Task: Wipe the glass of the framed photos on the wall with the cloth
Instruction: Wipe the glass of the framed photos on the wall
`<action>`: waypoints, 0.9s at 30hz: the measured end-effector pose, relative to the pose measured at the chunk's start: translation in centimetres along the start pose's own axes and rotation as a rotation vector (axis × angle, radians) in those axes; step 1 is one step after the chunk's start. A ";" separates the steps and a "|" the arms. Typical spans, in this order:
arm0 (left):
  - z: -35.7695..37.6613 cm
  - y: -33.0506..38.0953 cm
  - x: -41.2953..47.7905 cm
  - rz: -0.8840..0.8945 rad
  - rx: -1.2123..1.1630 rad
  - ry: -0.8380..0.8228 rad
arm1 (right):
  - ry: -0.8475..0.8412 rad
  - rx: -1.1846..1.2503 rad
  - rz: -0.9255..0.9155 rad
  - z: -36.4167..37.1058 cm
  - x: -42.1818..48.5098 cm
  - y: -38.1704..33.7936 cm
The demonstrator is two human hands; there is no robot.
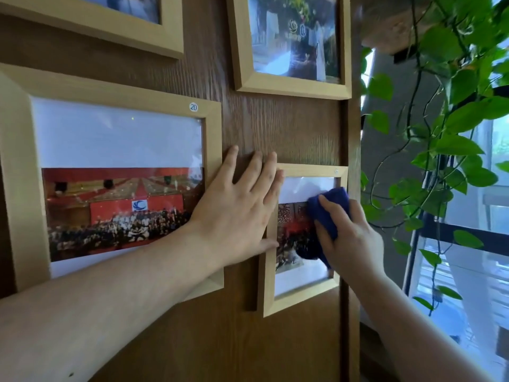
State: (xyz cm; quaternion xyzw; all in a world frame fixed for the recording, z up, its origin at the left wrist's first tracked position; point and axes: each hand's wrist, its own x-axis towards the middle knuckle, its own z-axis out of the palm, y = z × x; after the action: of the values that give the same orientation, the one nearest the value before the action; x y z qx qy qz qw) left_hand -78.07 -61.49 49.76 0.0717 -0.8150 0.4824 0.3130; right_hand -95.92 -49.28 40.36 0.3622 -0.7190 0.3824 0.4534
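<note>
Four framed photos on a wood wall; one blue cloth in use.

The right hand presses the cloth against the glass of the small frame, covering part of its photo. The left hand lies flat, fingers spread, across the wall and that frame's left edge. A leafy plant hangs at right.

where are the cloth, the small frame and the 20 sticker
cloth (327,205): head view, on its upper fold above the right hand's fingers
small frame (303,299): head view, on its bottom wooden rail
20 sticker (193,107): head view, on the sticker's middle, atop the large frame
</note>
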 end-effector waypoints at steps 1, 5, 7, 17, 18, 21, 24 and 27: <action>0.0 0.0 0.0 0.002 0.000 0.001 | 0.003 0.041 -0.053 0.2 -0.2 -0.7; -0.1 0.0 0.1 0.008 0.006 0.004 | -0.062 0.134 -0.283 0.4 -1.3 -2.3; -0.2 0.1 0.1 0.006 0.006 0.003 | -0.061 0.104 -0.267 0.2 -1.4 -1.5; -0.3 0.5 0.2 -0.015 0.006 -0.002 | -0.084 0.130 -0.150 0.6 -3.0 -2.1; -0.3 0.5 0.2 -0.013 0.006 -0.002 | -0.101 0.143 -0.233 0.6 -3.3 -2.5; -0.3 0.5 0.3 -0.018 0.009 -0.009 | -0.122 0.102 -0.313 0.3 -3.6 -1.6; -0.3 0.5 0.4 -0.022 0.016 -0.022 | -0.130 -0.057 -0.219 -0.2 -4.4 1.1; -0.2 0.5 0.3 -0.023 0.024 -0.019 | -0.144 -0.138 -0.151 -0.5 -5.2 2.8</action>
State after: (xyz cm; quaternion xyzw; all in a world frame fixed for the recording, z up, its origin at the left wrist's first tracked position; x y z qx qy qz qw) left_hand -78.46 -60.95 49.65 0.0893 -0.8112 0.4878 0.3098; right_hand -96.45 -46.73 35.06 0.4098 -0.7449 0.2697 0.4522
